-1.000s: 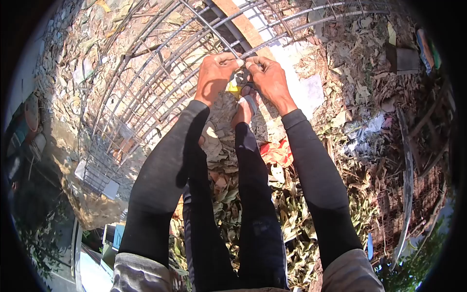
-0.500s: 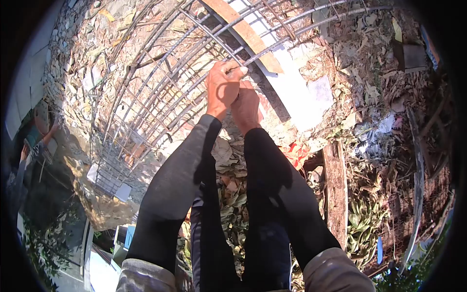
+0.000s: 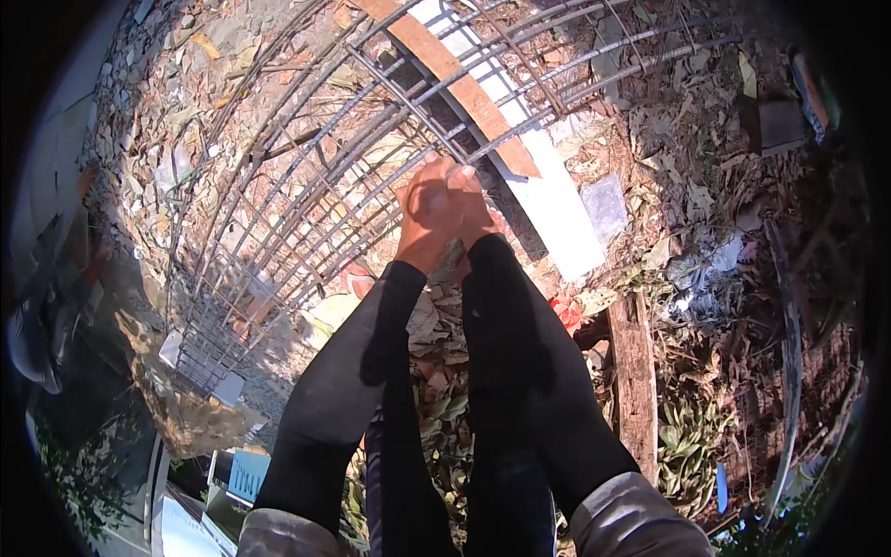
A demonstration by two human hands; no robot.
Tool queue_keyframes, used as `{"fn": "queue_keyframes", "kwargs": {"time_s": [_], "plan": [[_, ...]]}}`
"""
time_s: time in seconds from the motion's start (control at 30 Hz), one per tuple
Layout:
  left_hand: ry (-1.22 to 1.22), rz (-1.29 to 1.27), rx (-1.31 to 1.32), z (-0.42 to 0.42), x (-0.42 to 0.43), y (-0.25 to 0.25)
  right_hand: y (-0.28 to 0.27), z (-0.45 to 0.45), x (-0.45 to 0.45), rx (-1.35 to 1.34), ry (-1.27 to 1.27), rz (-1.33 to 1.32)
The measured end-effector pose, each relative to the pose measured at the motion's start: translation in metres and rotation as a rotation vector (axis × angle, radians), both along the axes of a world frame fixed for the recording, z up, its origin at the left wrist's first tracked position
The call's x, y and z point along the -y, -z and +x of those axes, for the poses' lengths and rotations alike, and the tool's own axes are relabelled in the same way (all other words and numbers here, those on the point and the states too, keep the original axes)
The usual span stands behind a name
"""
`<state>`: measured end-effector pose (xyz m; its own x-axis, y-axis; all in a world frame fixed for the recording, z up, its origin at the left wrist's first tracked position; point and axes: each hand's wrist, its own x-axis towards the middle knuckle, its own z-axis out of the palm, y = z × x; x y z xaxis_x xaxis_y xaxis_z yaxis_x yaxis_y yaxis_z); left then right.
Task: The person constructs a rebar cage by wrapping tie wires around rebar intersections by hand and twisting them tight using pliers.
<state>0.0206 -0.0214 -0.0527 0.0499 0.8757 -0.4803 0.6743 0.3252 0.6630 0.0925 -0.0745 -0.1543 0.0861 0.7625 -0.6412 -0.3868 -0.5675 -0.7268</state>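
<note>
My left hand (image 3: 430, 215) and my right hand (image 3: 475, 206) are pressed together, fingers closed, at the near edge of a rebar cage (image 3: 348, 181). The fingertips meet just below a joint where a crosswise bar (image 3: 401, 91) reaches the nearest long bar. Whatever sits between the fingers is hidden; I cannot tell if they grip the bar or something thin. A brown board strip (image 3: 461, 91) and a white board (image 3: 560, 215) lie just right of my hands, underneath the bars.
Dry leaves and rubble cover the ground. A weathered plank (image 3: 633, 390) lies right of my legs, near a red scrap (image 3: 566, 314). A crumpled plastic sheet (image 3: 710, 278) and a long stick (image 3: 789, 362) lie farther right. Blurred dark shapes show at the left edge.
My hands have shifted slightly lower in view and drawn closer together, staying at the cage's edge. The view has moved a little. The person at the left edge is now only a blur.
</note>
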Motion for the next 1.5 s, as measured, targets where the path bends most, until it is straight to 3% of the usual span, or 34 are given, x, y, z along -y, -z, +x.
{"fn": "queue_keyframes", "kwargs": {"time_s": [0.1,0.13,0.2,0.3,0.33,0.43,0.47,0.53,0.63,0.67,0.8,0.97,1.0,1.07,1.13,1.23,1.3,1.4,1.5], "plan": [[-0.107,0.067,-0.034,0.012,0.001,0.003,-0.018,0.009,-0.002,0.401,-0.265,-0.103],[-0.124,0.028,-0.024,0.012,0.0,0.0,-0.067,0.02,-0.022,0.161,-0.179,-0.235],[-0.149,0.069,0.001,0.015,0.001,-0.001,-0.074,0.021,-0.011,0.19,0.006,-0.338],[-0.063,0.358,-0.051,0.018,-0.001,-0.011,-0.131,0.034,-0.016,0.715,0.035,-0.271],[-0.11,0.343,-0.027,0.02,0.004,0.0,-0.152,0.037,-0.024,0.686,0.039,-0.221],[-0.131,0.534,-0.032,0.021,0.007,0.006,-0.184,0.03,-0.062,0.825,-0.178,0.13],[-0.18,0.253,0.001,0.02,0.006,-0.004,-0.182,0.026,-0.073,0.84,-0.303,0.072],[-0.549,0.19,0.12,0.037,0.007,-0.001,-0.172,0.022,-0.094,0.865,-0.552,-0.044],[-0.195,0.234,-0.105,0.023,0.017,0.029,-0.173,0.023,-0.107,0.881,-0.662,-0.2],[-0.118,0.334,-0.175,0.021,0.024,0.037,-0.183,0.026,-0.107,0.866,-0.643,-0.213],[0.011,0.459,-0.145,0.016,0.015,0.01,-0.158,0.036,-0.06,0.164,0.104,-0.362],[0.032,0.326,-0.035,0.006,0.012,0.002,-0.141,0.037,-0.041,0.092,0.239,-0.39],[0.235,0.352,-0.076,-0.006,0.009,0.011,-0.142,0.036,-0.043,0.081,0.236,-0.379],[0.069,0.054,0.169,-0.012,-0.016,-0.018,-0.128,0.039,-0.034,0.001,0.214,-0.359],[-0.132,-0.283,0.445,-0.011,-0.039,-0.033,-0.134,0.045,-0.038,0.179,0.033,-0.375],[0.0,-0.254,0.388,-0.013,-0.049,-0.022,-0.146,0.045,-0.048,0.529,-0.196,-0.329],[-0.034,-0.202,0.389,-0.011,-0.046,-0.014,-0.152,0.049,-0.054,0.791,-0.433,-0.234],[-0.118,-0.148,0.428,-0.006,-0.037,-0.006,-0.155,0.04,-0.056,0.915,-0.42,-0.262],[-0.033,-0.129,0.352,-0.01,-0.04,-0.013,-0.16,0.041,-0.055,0.968,-0.512,-0.275]]}}
